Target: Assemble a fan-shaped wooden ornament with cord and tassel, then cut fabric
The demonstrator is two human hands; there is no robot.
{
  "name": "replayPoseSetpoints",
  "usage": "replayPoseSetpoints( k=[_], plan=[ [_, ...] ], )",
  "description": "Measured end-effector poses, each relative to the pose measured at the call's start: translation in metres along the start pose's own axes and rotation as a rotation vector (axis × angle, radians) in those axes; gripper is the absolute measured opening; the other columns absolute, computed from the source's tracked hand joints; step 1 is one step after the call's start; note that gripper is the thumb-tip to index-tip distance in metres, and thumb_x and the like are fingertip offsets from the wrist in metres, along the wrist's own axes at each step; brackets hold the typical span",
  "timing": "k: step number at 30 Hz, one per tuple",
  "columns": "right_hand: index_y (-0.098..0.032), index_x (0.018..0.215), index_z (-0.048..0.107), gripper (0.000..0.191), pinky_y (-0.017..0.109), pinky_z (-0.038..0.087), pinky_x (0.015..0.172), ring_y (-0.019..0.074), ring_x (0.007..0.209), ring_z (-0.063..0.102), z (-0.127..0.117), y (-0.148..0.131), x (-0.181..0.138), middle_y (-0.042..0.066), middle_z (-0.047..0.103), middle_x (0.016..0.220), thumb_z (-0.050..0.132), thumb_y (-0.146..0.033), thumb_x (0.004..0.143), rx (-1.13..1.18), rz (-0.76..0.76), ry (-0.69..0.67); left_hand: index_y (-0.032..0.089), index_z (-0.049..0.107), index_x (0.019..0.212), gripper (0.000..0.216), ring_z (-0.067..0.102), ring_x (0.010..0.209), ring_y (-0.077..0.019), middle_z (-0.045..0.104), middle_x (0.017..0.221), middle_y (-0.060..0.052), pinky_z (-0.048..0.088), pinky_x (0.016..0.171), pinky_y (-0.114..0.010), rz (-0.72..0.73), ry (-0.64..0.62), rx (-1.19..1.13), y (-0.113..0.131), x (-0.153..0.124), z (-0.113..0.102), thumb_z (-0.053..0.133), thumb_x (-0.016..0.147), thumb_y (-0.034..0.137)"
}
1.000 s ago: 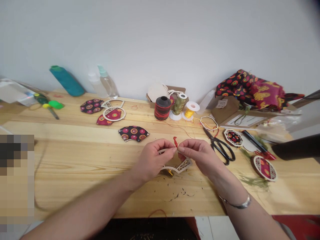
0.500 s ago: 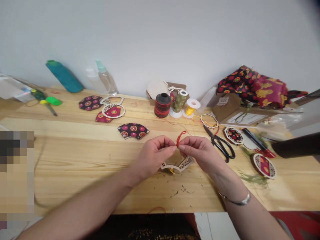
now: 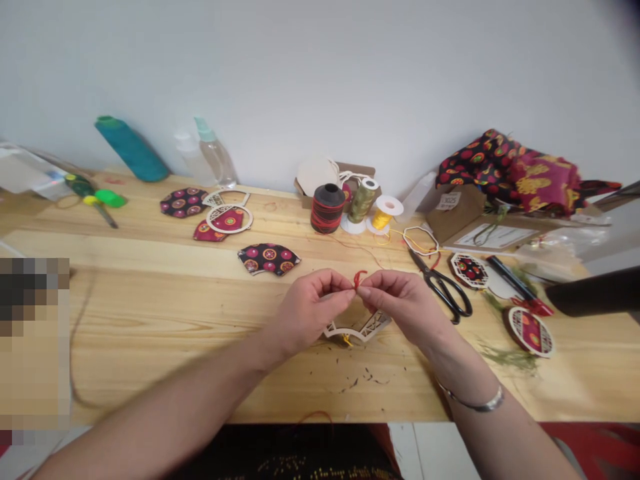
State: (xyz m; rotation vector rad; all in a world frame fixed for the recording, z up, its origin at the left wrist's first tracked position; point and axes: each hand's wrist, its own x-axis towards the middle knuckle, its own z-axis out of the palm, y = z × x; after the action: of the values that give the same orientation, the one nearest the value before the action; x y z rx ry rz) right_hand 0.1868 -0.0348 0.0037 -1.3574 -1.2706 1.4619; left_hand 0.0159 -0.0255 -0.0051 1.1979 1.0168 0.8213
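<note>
A short red cord (image 3: 358,279) is pinched from both sides at the front middle of the wooden table. My left hand (image 3: 320,301) closes thumb and forefinger on it from the left. From the right, my right hand (image 3: 393,298) grips it with thumb and fingers, the tips almost meeting the left ones. Just below the hands is a pale fan-shaped openwork frame (image 3: 373,328), its upper part hidden behind them. Yellow thread (image 3: 347,341) is tied at the frame's lower edge. A fan-shaped patterned fabric piece (image 3: 269,259) lies to the left.
Black-handled scissors (image 3: 447,293) lie right of my hands, near an octagonal ornament (image 3: 469,271) and a round one (image 3: 531,331). Spools of red-black (image 3: 327,210), green (image 3: 363,203) and yellow (image 3: 384,217) thread stand behind. A cardboard box (image 3: 453,223) holds patterned cloth. Dark scraps (image 3: 361,380) litter the front.
The red cord's upright loop now looks lower and bent over between the fingertips. Both hands stay in nearly the same place; the view has shifted slightly.
</note>
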Motion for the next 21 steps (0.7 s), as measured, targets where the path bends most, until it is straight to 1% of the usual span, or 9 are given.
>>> replayPoseSetpoints(
  k=[6,11,14,17,21],
  plan=[
    [-0.017,0.066,0.062,0.023,0.024,0.029,0.048,0.0076,0.051,0.038,0.0024,-0.003,-0.0007,-0.003,0.053,0.057,0.07,-0.038,0.071,-0.076,-0.069,0.022,0.016,0.064,0.077,0.009,0.049,0.06,-0.0095,0.059,0.066,0.002,0.039,0.057,-0.022,0.006,0.001,-0.1,0.0003,-0.0006,-0.0006,0.063,0.072,0.023],
    [-0.016,0.068,0.063,0.023,0.024,0.03,0.049,0.0081,0.052,0.039,0.0023,-0.0035,-0.001,-0.003,0.054,0.058,0.07,-0.038,0.071,-0.092,-0.076,0.044,0.016,0.068,0.079,0.013,0.053,0.061,-0.0108,0.062,0.068,0.0,0.042,0.059,-0.024,-0.005,-0.01,-0.158,-0.0014,0.0006,-0.0012,0.063,0.074,0.026],
    [-0.017,0.068,0.063,0.022,0.025,0.032,0.05,0.0086,0.053,0.04,0.0023,-0.0037,-0.0007,-0.002,0.055,0.059,0.07,-0.038,0.071,-0.084,-0.088,0.05,0.015,0.069,0.079,0.016,0.054,0.061,-0.0113,0.063,0.067,-0.001,0.043,0.058,-0.024,-0.019,-0.008,-0.136,-0.0002,0.0011,-0.0014,0.063,0.076,0.029],
    [-0.017,0.069,0.064,0.021,0.024,0.033,0.051,0.0087,0.053,0.042,0.0026,-0.0037,-0.0002,-0.002,0.056,0.059,0.07,-0.037,0.072,-0.087,-0.091,0.05,0.014,0.068,0.075,0.017,0.053,0.059,-0.0109,0.062,0.064,0.0,0.043,0.058,-0.024,-0.03,-0.022,-0.085,0.0023,0.0008,-0.002,0.065,0.076,0.031],
    [-0.017,0.068,0.064,0.021,0.025,0.035,0.051,0.0091,0.054,0.044,0.0028,-0.0027,0.0001,-0.001,0.058,0.06,0.07,-0.037,0.072,-0.104,-0.11,0.049,0.015,0.065,0.07,0.018,0.052,0.058,-0.0106,0.06,0.062,0.001,0.042,0.057,-0.023,-0.006,-0.045,-0.016,0.0029,0.0002,-0.0031,0.063,0.078,0.031]
  ],
)
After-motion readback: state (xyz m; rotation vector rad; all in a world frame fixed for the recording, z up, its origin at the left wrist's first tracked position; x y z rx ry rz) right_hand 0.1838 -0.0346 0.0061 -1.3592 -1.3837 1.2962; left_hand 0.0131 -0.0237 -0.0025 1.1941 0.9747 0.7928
